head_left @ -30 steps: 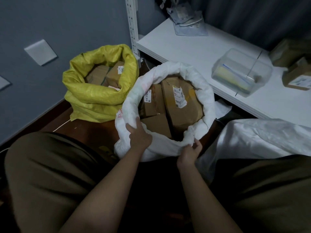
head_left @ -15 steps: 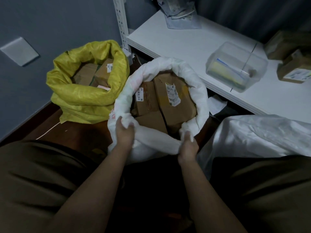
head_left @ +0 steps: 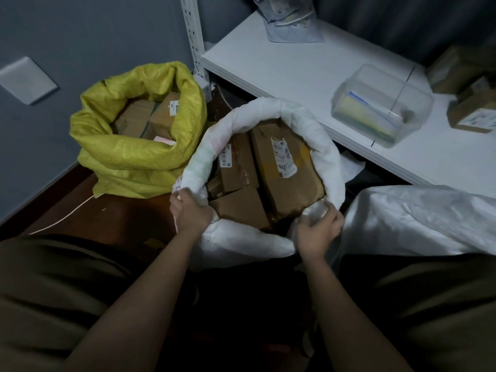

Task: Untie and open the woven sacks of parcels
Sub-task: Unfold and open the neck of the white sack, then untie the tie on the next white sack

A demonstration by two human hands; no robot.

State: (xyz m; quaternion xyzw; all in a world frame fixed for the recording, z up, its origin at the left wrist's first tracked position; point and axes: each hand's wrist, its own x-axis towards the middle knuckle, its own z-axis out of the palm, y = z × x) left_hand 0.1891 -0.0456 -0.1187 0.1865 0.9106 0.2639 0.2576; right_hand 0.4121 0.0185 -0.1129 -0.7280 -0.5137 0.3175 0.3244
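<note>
A white woven sack point(head_left: 326, 146) stands open on the floor between my knees, its rim rolled down around several brown cardboard parcels point(head_left: 287, 167). My left hand point(head_left: 189, 210) grips the rolled rim at the near left. My right hand point(head_left: 318, 232) grips the rim at the near right, bunching the fabric. To the left stands a yellow woven sack point(head_left: 134, 157), also open with its rim folded down and cardboard parcels point(head_left: 150, 116) inside. Another white sack point(head_left: 418, 218) lies closed on its side at the right, against my right knee.
A white shelf board point(head_left: 281, 68) runs behind the sacks, carrying a clear plastic box point(head_left: 381, 106), cardboard parcels point(head_left: 472, 114) at the right and a grey pouch point(head_left: 290, 25) at the back. A white slotted upright point(head_left: 192, 33) stands by the grey wall. A thin cord point(head_left: 64, 218) lies on the brown floor.
Both hands have shifted outward along the white sack's near rim, the right hand furthest, and the opening is wider. The view has drifted a little.
</note>
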